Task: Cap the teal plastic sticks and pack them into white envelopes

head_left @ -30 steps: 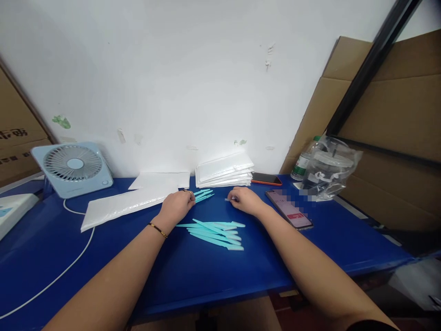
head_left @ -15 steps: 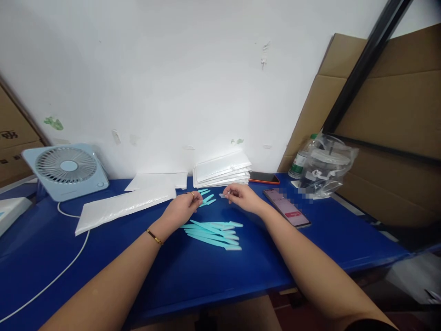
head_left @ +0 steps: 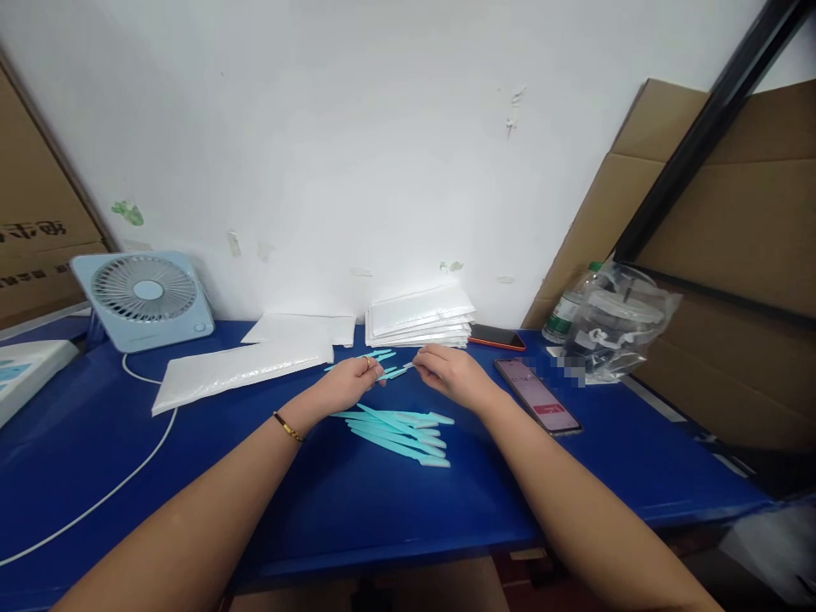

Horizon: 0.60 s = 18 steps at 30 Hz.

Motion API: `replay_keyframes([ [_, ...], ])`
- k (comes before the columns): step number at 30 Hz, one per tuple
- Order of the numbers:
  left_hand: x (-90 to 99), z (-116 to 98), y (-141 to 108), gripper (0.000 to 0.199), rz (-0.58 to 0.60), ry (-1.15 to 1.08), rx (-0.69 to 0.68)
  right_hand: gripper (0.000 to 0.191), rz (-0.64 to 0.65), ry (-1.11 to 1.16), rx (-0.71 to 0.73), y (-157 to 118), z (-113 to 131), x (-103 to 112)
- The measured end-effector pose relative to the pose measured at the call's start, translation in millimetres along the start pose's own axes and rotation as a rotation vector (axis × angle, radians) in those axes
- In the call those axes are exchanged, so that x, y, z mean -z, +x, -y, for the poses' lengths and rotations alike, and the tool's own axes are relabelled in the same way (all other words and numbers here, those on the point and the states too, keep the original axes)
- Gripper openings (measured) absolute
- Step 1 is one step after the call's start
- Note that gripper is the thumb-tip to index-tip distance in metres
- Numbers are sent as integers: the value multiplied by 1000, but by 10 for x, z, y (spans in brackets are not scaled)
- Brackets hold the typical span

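Observation:
My left hand (head_left: 350,384), with a ring and a bracelet, is closed on a slim turquoise stick (head_left: 392,373) whose tip points right. Close by on the right, my right hand (head_left: 450,374) pinches a small clear cap (head_left: 409,365) near that tip. Just behind my left fingers lie more turquoise sticks (head_left: 382,354). Nearer the front, a loose pile of several turquoise sticks with clear caps (head_left: 401,433) is fanned out on the blue table (head_left: 382,518).
White padded envelopes (head_left: 421,313) are stacked at the wall; another envelope (head_left: 242,374) lies left. A fan (head_left: 148,293) stands far left. On the right are a phone (head_left: 539,398), an orange-edged phone (head_left: 497,337), a bottle (head_left: 564,314) and a bagged cup (head_left: 618,327).
The view has shifted slightly, so the surroundings appear further right. My hands have come closer together, and the cap now sits at the tip of the stick in my left hand.

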<state>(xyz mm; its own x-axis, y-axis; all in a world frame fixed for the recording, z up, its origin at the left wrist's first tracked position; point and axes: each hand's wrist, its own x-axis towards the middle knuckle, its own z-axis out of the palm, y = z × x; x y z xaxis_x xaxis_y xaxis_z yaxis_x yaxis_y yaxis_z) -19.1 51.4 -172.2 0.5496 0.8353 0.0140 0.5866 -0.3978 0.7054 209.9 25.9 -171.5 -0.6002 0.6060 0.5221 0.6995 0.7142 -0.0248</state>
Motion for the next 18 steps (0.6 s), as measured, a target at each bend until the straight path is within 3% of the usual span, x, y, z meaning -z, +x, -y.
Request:
replay_keyframes([
  [7, 32, -17, -11, 42, -19, 2, 21, 24, 14, -117, 35, 2, -7, 17],
  [12, 8, -3, -12, 44, 10, -45, 21, 23, -1, -192, 135, 39, 83, -59],
  [18, -79, 35, -20, 40, 62, -8, -21, 20, 32, -102, 149, 65, 242, -116],
])
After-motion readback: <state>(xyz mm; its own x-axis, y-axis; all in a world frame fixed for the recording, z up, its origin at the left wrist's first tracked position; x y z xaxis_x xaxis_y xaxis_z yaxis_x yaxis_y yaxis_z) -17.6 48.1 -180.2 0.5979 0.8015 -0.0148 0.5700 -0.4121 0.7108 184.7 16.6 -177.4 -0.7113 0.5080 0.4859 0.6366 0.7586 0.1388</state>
